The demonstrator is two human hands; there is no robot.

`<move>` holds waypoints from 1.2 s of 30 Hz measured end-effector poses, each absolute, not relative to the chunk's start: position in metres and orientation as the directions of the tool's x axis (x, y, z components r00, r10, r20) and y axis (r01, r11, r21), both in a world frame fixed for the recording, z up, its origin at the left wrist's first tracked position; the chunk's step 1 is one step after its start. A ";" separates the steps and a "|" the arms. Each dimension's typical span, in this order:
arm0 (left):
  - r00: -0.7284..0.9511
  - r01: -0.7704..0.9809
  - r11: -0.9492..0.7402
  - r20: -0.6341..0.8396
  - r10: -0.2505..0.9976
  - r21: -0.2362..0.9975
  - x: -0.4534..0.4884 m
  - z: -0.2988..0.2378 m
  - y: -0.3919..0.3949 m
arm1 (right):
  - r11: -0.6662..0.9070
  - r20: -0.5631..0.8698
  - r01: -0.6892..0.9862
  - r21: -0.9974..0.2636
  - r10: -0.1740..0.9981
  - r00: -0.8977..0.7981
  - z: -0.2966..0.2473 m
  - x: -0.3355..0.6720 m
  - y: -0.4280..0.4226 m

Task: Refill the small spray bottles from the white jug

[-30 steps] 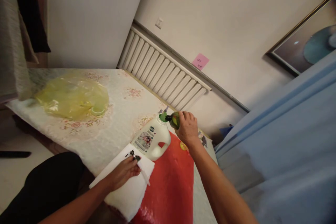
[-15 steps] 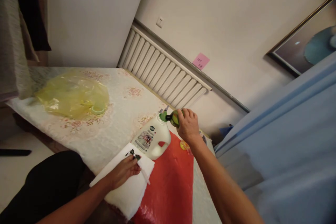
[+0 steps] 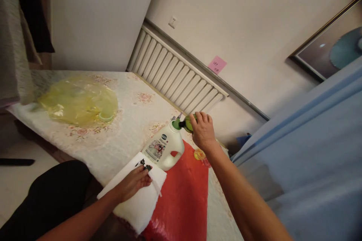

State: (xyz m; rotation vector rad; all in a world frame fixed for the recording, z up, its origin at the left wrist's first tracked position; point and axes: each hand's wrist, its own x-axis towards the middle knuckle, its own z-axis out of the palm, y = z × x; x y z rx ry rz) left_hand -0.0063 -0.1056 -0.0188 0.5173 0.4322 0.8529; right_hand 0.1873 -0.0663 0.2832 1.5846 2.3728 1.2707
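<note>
My right hand point(image 3: 202, 131) is wrapped round a small green bottle point(image 3: 187, 123), tipped so its dark neck points at the green mouth of a white detergent jug point(image 3: 164, 148). The jug stands upright on a red mat point(image 3: 185, 199). My left hand point(image 3: 134, 182) rests on a folded white towel point(image 3: 135, 203) with its fingers closed on a small black pump head point(image 3: 145, 166) whose clear tube lies across the towel.
A yellow plastic bag point(image 3: 79, 99) with a green ring lies at the far left of the floral tablecloth point(image 3: 130, 120). A small yellow item point(image 3: 199, 154) sits past the mat. A white radiator point(image 3: 178, 79) lines the wall; blue cloth point(image 3: 305, 150) fills the right.
My right hand has lifted the back of the green bottle slightly and shifted a little towards the wall. The left hand has stayed on the towel.
</note>
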 end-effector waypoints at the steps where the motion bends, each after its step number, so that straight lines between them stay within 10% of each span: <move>1: 0.587 -0.593 0.550 -0.152 0.795 0.588 -0.006 -0.019 -0.105 | 0.153 0.395 0.757 0.635 0.777 -0.489 0.284 0.187 -0.066; 36: 0.586 -0.597 0.552 -0.154 0.796 0.583 -0.006 -0.022 -0.105 | 0.181 0.326 0.667 0.723 0.762 -0.560 0.294 0.166 -0.066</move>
